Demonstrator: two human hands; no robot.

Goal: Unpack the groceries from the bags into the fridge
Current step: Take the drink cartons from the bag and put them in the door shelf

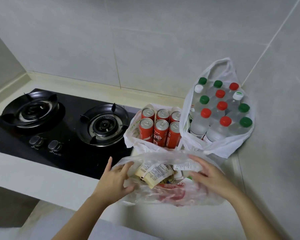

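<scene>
Head view, looking down on a pale desk (42, 175) in a tiled corner. Nearest, at the desk's front edge: snack bag (163, 198) of clear film with red print, mouth open, packets (156, 172) showing inside. Clamped on its left rim, left grip (114, 177) — thumb and curled fingers either side of the film, forefinger sticking out. Laid along its right rim, right grip (210, 177), fingers spread apart, blurred, partly veiled by film. Just behind: can bag (130, 135) with six red cans (160, 132) upright. Beside that, on the right, bottle bag (220, 149) packed with bottles (199, 123) — caps red, green, white. Left of the bags, black two-burner stove (59, 127).
</scene>
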